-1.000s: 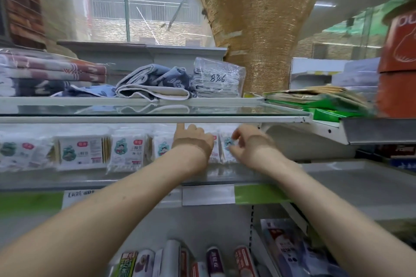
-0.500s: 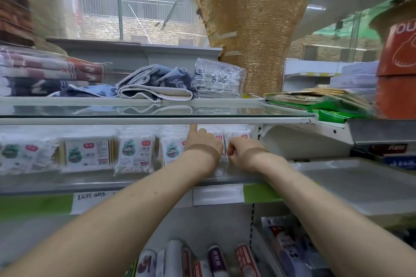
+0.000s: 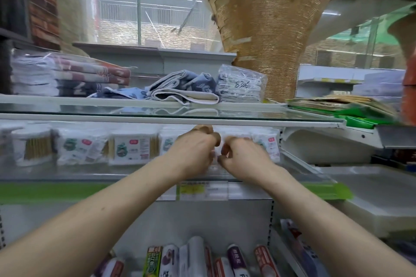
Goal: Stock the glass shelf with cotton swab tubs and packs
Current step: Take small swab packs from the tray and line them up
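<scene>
Cotton swab packs [image 3: 132, 148] stand in a row along the glass shelf [image 3: 67, 175], with a clear tub of swabs [image 3: 33, 146] at the left end and another pack [image 3: 267, 144] at the right end. My left hand [image 3: 195, 150] and my right hand [image 3: 245, 159] are close together at the middle of the row. The curled fingers of both hands pinch a translucent cotton swab pack [image 3: 215, 164] between them. The hands hide most of that pack, and the picture is blurred there.
The upper glass shelf [image 3: 90, 117] sits just above my knuckles, carrying folded towels [image 3: 186, 87] and a bagged cloth [image 3: 240, 87]. Rolls of wrap [image 3: 195, 258] stand on the shelf below. Green packets [image 3: 360, 114] and a white tray [image 3: 371, 193] lie to the right.
My hands have drawn together at the middle of the row, and the fingers of both have curled onto the pack between them. The camera has moved closer.
</scene>
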The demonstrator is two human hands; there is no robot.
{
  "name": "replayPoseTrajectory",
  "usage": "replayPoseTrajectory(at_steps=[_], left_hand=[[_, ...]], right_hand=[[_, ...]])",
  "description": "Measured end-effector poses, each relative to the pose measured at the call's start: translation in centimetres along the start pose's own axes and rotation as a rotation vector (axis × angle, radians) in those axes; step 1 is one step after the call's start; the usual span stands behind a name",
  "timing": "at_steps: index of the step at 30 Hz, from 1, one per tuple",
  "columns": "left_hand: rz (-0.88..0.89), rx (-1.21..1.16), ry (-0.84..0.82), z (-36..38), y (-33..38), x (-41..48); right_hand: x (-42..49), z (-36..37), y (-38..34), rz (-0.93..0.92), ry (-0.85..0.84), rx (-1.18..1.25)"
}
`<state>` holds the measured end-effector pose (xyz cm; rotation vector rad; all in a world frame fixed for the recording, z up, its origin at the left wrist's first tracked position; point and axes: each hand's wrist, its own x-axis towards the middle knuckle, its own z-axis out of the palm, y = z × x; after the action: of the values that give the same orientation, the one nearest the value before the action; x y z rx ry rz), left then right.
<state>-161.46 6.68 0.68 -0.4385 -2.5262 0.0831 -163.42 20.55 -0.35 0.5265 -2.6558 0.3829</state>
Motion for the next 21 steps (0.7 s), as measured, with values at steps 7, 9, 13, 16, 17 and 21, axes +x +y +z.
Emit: replayPoseTrajectory(at_steps=[7, 9, 13, 16, 17, 21], left_hand=[[-0.119, 0.064, -0.019, -0.2, -2.5, -2.3], [-0.108, 0.044, -0.029, -0.2, -2.4, -2.5], [-0.142, 0.080, -0.011, -0.7, -2.9, -2.7], [-0.212, 0.075, -0.062, -0.7, -3.4, -3.2], [-0.230, 0.071, -0.072, -0.6, -3.4, -3.2], [-0.262, 0.047, -0.106, -0.6, -3.4, -3.4]], right_hand=[[0.1, 0.6, -1.3, 0.146, -0.144, 0.480], [0.4, 1.3, -1.3, 0.176, -0.143, 0.605], [0.9, 0.8, 0.0, 0.183, -0.011, 0.647], [1.1, 0.8, 0.2, 0.211, -0.071, 0.503], [1.2, 0.9, 0.1, 0.216, -0.060, 0.398], [0.7, 0.5, -1.5, 0.043, 0.053, 0.035]])
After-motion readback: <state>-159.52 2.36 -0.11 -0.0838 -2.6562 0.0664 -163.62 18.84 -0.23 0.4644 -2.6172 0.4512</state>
